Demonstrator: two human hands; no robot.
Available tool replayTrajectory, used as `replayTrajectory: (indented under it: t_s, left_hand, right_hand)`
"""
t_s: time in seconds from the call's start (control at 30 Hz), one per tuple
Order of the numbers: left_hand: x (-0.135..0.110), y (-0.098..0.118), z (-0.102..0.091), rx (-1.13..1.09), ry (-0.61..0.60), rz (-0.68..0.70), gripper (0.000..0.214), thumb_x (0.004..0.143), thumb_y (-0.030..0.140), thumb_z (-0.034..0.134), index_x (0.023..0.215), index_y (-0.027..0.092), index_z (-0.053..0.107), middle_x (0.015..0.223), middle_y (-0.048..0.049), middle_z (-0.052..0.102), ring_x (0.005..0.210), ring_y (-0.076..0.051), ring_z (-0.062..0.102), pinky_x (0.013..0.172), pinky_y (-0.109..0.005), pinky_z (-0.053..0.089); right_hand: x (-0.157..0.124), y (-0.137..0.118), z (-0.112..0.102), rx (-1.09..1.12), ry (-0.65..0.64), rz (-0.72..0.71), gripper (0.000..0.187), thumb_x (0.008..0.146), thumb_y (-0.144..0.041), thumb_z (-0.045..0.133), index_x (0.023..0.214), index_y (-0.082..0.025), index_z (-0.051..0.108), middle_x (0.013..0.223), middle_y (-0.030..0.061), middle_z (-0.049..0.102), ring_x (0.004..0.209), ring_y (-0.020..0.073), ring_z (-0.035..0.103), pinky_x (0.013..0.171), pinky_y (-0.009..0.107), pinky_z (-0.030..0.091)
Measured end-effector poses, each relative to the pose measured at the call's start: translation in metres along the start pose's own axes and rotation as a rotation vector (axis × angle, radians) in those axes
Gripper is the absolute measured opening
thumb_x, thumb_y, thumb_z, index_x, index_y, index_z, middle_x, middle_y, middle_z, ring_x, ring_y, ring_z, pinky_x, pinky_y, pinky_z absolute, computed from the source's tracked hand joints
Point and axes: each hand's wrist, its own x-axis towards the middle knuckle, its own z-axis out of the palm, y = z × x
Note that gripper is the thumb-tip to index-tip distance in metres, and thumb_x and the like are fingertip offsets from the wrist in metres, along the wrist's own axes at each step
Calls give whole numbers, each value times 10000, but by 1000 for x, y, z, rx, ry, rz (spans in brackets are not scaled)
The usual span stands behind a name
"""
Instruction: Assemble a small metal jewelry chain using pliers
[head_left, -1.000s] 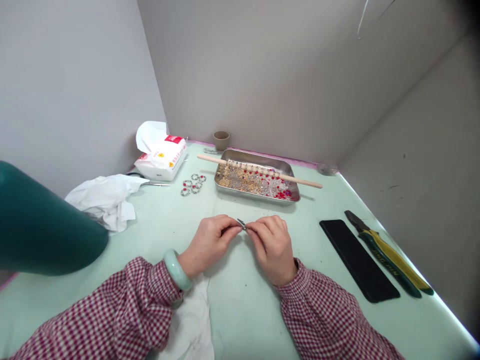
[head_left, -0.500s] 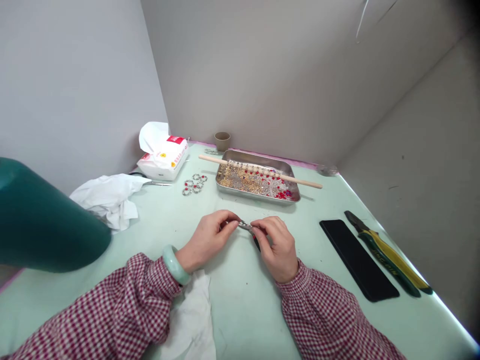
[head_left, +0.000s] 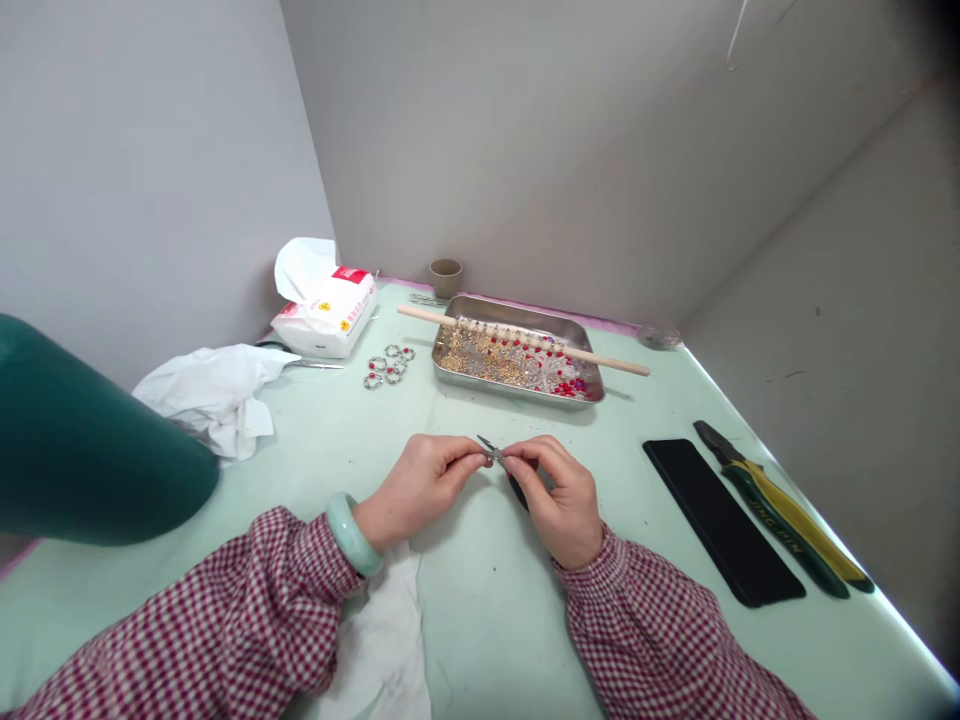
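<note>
My left hand [head_left: 421,487] and my right hand [head_left: 559,493] meet at the middle of the pale green table [head_left: 480,600], fingertips almost touching. The right hand is closed round small pliers [head_left: 496,457], whose metal tips point left and whose dark red handle shows under the palm. The left hand's fingers pinch something tiny at the plier tips; I cannot make out what it is. A pale green bangle [head_left: 352,534] sits on my left wrist.
A metal tray [head_left: 517,358] of gold, red and clear beads stands behind, with a wooden stick [head_left: 525,340] across it. Finished bead rings [head_left: 386,367], a tissue pack [head_left: 326,310], white cloth [head_left: 214,395], a small cup [head_left: 445,277], a black strip [head_left: 721,520], yellow-green pliers [head_left: 780,520] and a teal object [head_left: 82,440] lie around.
Both hands have stayed together at mid-table with small shifts. The pliers' red handle has come into sight under the right palm, and the view has shifted slightly.
</note>
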Motion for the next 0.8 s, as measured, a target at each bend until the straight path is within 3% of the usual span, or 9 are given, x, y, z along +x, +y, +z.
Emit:
replayTrajectory:
  t_s: [0.17, 0.4, 0.8]
  left_hand:
    - [-1, 0, -1, -17, -21, -32, 229, 875, 241, 455, 797, 157, 654, 664, 9, 631, 602, -113, 525, 577, -216, 392]
    - [-1, 2, -2, -67, -138, -20, 236, 891, 265, 416, 824, 154, 614, 708, 1, 617, 655, -122, 536, 620, -231, 420]
    - [-1, 5, 1, -154, -141, -7, 223, 907, 238, 397, 888, 154, 602, 843, -23, 657, 792, -135, 590, 733, -246, 442]
  right_hand:
    - [1, 1, -1, -118, 15, -99, 204, 825, -211, 586, 1026, -189, 614, 961, 79, 579, 874, 202, 552, 774, 392, 466]
    - [1, -1, -4, -231, 2, -207, 125, 830, -193, 565, 920, -194, 653, 858, 59, 625, 819, 204, 555, 751, 400, 427]
    - [-1, 0, -5, -213, 25, -273, 163, 822, -143, 588, 949, -216, 661, 778, 24, 649, 729, 173, 546, 739, 376, 388]
